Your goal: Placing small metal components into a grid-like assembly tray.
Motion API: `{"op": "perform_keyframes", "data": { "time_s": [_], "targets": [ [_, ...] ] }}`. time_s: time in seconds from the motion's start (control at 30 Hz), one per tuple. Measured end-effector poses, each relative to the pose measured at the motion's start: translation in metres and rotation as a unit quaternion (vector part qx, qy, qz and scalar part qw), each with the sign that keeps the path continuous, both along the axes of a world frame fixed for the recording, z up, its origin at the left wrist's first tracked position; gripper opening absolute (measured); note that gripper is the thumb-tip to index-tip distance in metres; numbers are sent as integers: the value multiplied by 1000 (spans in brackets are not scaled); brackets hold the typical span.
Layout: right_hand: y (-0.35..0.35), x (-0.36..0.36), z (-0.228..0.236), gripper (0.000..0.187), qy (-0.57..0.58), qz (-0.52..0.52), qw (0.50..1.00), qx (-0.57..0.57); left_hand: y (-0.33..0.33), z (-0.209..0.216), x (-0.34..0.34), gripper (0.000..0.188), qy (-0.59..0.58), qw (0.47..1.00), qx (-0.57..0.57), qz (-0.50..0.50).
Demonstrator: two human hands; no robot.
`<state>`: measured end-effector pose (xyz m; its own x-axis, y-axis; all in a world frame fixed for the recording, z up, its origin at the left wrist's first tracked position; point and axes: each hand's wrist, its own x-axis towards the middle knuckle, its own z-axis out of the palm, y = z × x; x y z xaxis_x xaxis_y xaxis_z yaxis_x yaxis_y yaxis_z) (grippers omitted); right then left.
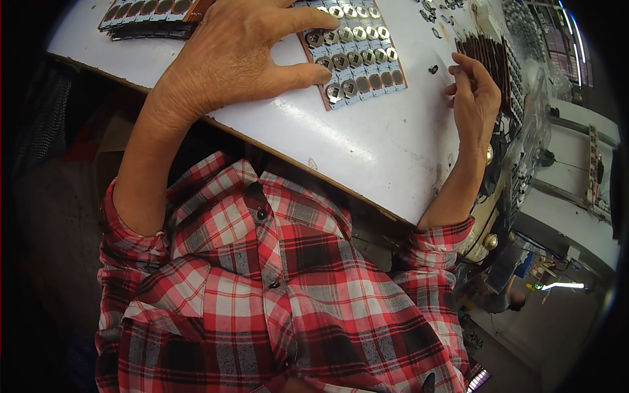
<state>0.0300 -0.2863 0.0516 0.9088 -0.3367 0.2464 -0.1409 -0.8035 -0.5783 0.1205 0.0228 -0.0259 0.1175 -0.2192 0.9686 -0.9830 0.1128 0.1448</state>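
Note:
A panel of small circuit boards (pixel 367 92) lies on the white table, with rows of round silver coin-cell holders (pixel 341 61). In its nearest row two holders sit at the left, and the other spots show bare dark discs. My left hand (pixel 229 59) reaches over the panel's left side, thumb and index finger spread apart, their tips on or just above the holders. To the right of the panel, my right hand (pixel 477 98) is loosely curled with fingertips apart, and no object shows in it. A small loose metal piece (pixel 433 69) lies just left of its fingers.
Another stack of panels (pixel 147 12) lies at the far left. Scattered small metal pieces (pixel 432 13) are at the back right. Upright panels (pixel 488 49) stand packed beyond my right hand, next to clear plastic wrap (pixel 540 124). The table's front edge (pixel 314 171) runs diagonally before me.

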Motion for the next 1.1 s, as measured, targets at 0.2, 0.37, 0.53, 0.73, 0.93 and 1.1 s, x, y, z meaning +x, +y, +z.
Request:
{"op": "perform_keyframes", "data": {
  "time_s": [0.2, 0.37, 0.53, 0.73, 0.93, 1.1],
  "targets": [
    [-8, -2, -3, 22, 16, 12, 999, -40, 17, 49, -30, 52, 222, 897, 349, 156],
    [-2, -2, 0, 18, 78, 48, 996, -15, -6, -17, 12, 52, -5, 1000, 1, 6],
    [3, -4, 0, 14, 91, 68, 975, 193, -8, -12, 10, 52, -7, 1000, 8, 12],
    [40, -9, 8, 19, 134, 110, 964, 201, 8, 10, -7, 51, 113, 967, 203, 108],
    [36, -12, 5, 16, 118, 139, 983, 28, 3, -5, -1, 51, 36, 994, 84, 57],
    [28, -13, -4, 14, 40, 112, 993, -19, 3, -4, -3, 51, 47, 994, 85, 54]
  ]
}}
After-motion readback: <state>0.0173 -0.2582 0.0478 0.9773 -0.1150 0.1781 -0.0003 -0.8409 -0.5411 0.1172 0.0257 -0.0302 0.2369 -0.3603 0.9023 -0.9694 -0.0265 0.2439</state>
